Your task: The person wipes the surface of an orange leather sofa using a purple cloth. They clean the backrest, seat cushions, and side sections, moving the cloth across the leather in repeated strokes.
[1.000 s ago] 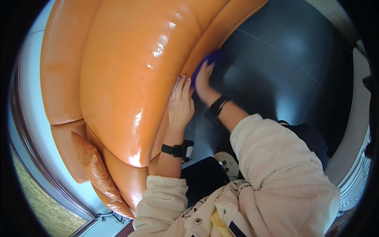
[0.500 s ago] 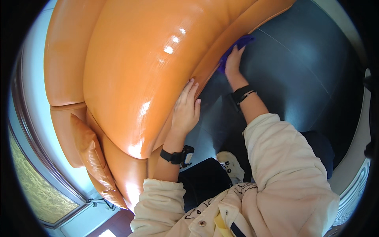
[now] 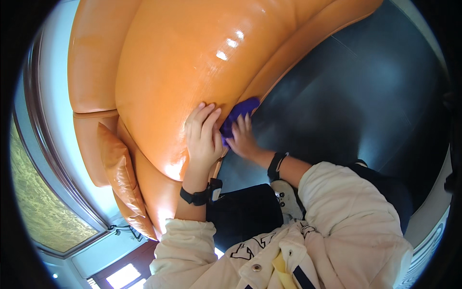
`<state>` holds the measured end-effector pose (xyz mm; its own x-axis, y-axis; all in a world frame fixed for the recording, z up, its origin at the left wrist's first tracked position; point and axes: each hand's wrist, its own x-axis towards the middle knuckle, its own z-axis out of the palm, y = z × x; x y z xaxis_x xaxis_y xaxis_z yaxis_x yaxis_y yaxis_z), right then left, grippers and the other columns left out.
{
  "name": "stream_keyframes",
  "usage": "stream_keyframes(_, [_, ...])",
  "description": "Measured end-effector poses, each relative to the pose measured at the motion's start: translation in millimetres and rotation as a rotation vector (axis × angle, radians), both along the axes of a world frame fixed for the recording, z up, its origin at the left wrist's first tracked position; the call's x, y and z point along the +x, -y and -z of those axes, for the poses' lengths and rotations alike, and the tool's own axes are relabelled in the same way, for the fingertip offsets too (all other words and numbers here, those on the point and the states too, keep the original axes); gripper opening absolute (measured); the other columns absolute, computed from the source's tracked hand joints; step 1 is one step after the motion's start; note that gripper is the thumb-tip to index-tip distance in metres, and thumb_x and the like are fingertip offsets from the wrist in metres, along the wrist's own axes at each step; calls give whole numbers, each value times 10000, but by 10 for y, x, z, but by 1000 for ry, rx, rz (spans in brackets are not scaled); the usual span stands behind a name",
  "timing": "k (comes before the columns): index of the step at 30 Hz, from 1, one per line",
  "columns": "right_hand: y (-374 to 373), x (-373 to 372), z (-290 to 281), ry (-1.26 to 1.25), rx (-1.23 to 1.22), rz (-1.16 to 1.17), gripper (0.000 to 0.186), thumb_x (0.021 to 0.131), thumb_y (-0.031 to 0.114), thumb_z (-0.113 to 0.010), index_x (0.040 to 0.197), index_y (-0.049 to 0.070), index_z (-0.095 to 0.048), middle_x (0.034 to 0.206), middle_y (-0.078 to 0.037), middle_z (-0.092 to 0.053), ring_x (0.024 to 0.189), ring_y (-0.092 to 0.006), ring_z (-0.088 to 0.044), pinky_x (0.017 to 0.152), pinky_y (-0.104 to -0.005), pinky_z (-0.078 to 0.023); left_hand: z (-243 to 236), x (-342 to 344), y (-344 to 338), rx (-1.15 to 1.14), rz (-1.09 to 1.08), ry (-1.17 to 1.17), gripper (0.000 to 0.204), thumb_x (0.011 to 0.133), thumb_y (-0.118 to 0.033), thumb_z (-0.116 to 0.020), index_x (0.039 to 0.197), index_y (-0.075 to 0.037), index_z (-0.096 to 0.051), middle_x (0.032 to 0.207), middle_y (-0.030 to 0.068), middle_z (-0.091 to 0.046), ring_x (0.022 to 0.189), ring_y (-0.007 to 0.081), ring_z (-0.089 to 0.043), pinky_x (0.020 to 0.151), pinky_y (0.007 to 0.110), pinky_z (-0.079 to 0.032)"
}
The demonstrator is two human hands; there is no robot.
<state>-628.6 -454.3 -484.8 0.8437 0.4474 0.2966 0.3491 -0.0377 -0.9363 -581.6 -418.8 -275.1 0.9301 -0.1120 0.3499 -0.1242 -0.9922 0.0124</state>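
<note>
A purple cloth (image 3: 240,113) lies against the front side of a glossy orange leather sofa (image 3: 168,82). My right hand (image 3: 245,137) grips the cloth and presses it to the sofa just below the seat cushion's edge. Part of the cloth is bunched under the fingers. Close beside it, my left hand (image 3: 203,135) rests flat on the cushion's front edge, fingers stretched out and holding nothing. Each wrist wears a black band.
An orange cushion (image 3: 120,166) leans by the sofa's armrest on the left. A framed picture (image 3: 43,192) hangs on the wall beyond it. Dark floor tiles (image 3: 346,96) spread to the right of the sofa. My shoe (image 3: 288,197) stands near the sofa's base.
My right hand has drawn the purple cloth back along the sofa's front toward me, close to my left hand. My left hand has shifted left onto the cushion. The view has moved slightly.
</note>
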Motion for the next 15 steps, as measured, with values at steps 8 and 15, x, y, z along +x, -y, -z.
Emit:
stream_keyframes(8, [106,1532,175,-395,219,627,713,995,266,-446,1431,-203,-131,1525,-430,-38,1438,-546,-57,1193,-552,-39,88,-508,81,-5,-37,-179,423,723,84,-598,1104,-83,-671,1194,110,-617,1198,324,-555,992,422,-436])
stream_keyframes(15, [-213,426,-45,-748,322,454,718,1035,332,-372,1491,-138,-81,1551,-381,-42,1474,-461,-38,1208,-506,-54,363,-382,145,-184,-4,-377,443,812,12,-602,1249,-58,-589,1326,153,-557,1274,371,-502,1072,452,-399])
